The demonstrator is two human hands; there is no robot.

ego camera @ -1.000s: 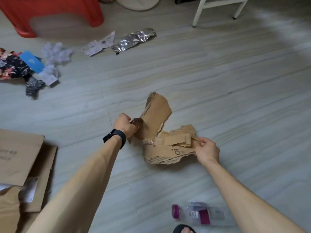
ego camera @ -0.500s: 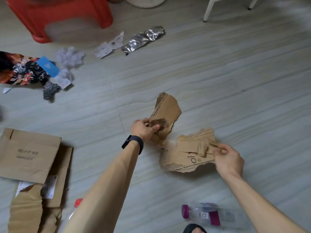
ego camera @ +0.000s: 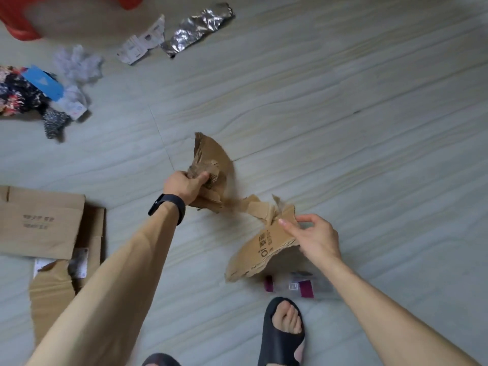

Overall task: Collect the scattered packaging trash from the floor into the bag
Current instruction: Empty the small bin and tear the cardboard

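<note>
A person's left hand [ego camera: 184, 184], a black wristband [ego camera: 166, 208] on the arm, is clamped tight round a crumpled cardboard piece [ego camera: 211, 159] raised just above the floor [ego camera: 343, 128]. The right hand [ego camera: 315, 240], held apart from the left, has loosely curled fingers at the ragged top edge of a printed cardboard piece [ego camera: 264, 249]; whether they actually pinch it cannot be told. The two pieces appear joined by a blurred, torn strip between the hands.

The cardboard looks light and dry, stiff across its sound panels but weak wherever it is creased or ripped. A hold on the solid printed panel seems safer than one on the frayed edge, which could tear away, and folding it flat would likely help it into a bag.

Part-hidden under the printed piece lies a clear plastic bottle [ego camera: 298, 286], just beyond a foot in a black sandal [ego camera: 280, 336]. Flattened cardboard boxes [ego camera: 39, 223] lie to the left. Farther off are a foil wrapper [ego camera: 195, 30], paper scraps [ego camera: 140, 46], a white wad [ego camera: 79, 64] and a blue card [ego camera: 43, 81]. No bag is plainly recognisable.
</note>
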